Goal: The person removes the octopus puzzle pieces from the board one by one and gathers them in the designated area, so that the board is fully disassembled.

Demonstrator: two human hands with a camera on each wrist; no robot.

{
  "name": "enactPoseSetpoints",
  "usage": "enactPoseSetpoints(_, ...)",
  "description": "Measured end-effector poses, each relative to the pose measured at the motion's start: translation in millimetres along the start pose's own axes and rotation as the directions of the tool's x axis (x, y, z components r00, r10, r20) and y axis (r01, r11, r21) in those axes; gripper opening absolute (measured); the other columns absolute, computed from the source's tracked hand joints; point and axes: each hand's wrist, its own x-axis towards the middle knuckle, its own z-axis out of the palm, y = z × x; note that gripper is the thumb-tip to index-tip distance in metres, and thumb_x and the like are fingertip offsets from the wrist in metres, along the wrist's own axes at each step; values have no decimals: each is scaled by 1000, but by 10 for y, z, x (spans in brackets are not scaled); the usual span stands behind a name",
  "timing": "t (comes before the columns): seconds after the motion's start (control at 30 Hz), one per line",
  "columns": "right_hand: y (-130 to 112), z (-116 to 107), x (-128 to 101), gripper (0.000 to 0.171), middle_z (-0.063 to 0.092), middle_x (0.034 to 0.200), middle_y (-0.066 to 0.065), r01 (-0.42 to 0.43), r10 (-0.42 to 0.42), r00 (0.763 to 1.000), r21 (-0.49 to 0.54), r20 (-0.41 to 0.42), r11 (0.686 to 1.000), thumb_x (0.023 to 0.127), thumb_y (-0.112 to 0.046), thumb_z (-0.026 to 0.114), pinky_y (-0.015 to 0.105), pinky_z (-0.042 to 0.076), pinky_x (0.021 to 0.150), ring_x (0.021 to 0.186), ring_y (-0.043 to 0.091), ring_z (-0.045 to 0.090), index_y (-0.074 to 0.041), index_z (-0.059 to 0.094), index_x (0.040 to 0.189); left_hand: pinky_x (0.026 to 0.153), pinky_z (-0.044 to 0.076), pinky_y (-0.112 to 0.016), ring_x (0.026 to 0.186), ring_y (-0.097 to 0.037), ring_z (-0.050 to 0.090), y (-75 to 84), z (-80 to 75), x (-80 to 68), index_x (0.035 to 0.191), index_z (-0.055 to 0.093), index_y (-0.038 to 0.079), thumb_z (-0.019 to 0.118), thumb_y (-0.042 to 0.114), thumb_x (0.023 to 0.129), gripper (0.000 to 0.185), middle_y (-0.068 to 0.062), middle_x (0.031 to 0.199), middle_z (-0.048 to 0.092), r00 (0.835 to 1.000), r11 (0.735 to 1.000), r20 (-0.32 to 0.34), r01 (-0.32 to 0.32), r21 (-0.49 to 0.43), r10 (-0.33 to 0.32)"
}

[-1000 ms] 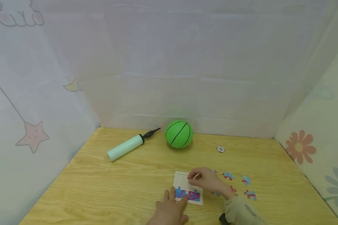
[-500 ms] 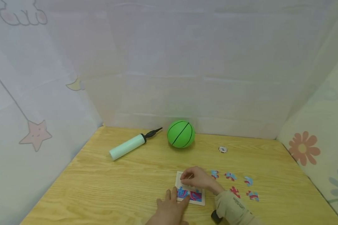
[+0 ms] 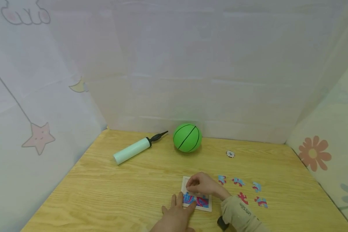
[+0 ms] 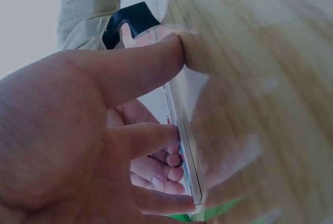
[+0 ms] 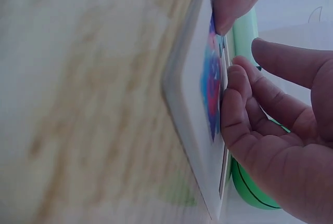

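Note:
A small white-bordered puzzle board (image 3: 203, 208) lies on the table, its near part filled with blue and pink jigsaw pieces (image 3: 202, 202). My left hand (image 3: 175, 212) rests with spread fingers on its near-left edge. In the left wrist view the left thumb (image 4: 140, 73) touches the tabletop beside the board. Over the board's far part is my right hand (image 3: 206, 185), fingers bent and fingertips down at its surface. The right wrist view shows the right thumb (image 5: 286, 60) apart from the bent fingers (image 5: 234, 115), with no piece visible between them. What lies under those fingertips is hidden.
Several loose jigsaw pieces (image 3: 243, 198) lie right of the board, near the right sleeve (image 3: 240, 212). A green ball (image 3: 187, 138) stands at the back, with a mint hand pump (image 3: 132, 150) to its left. A round chip (image 3: 230, 154) lies back right.
My right hand has shifted left and lowered over the board, uncovering loose pieces on its right. The left hand stays on the board. The view has shifted slightly.

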Motion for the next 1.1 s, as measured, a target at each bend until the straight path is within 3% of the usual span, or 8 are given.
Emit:
enactPoseSetpoints(0.17,-13,12,14,7,67,79,2,-40,40,999,-23,-3,999,88,-10,68,23,44,57,67,10,54,-4,72,88,74,40,-76,127,-52,36,10,0,5,141,48,24,75,48,71,78,-25,144,34,1000,1000,0,5,1,-5)
enactPoseSetpoints(0.5,-30,26,28,9,65,71,-4,-33,34,999,-89,19,995,88,-10,67,22,43,53,58,6,52,-5,73,83,76,41,-74,128,-51,36,21,13,16,140,49,27,75,49,71,77,-23,145,34,1000,999,12,24,20,-25)
enactPoseSetpoints(1.1,-45,37,27,6,64,71,0,-36,38,999,-51,29,998,86,-6,69,23,42,53,58,8,50,-2,72,82,74,42,-74,127,-49,38,5,36,48,139,50,29,75,52,71,76,-22,144,36,999,998,19,38,42,-39)
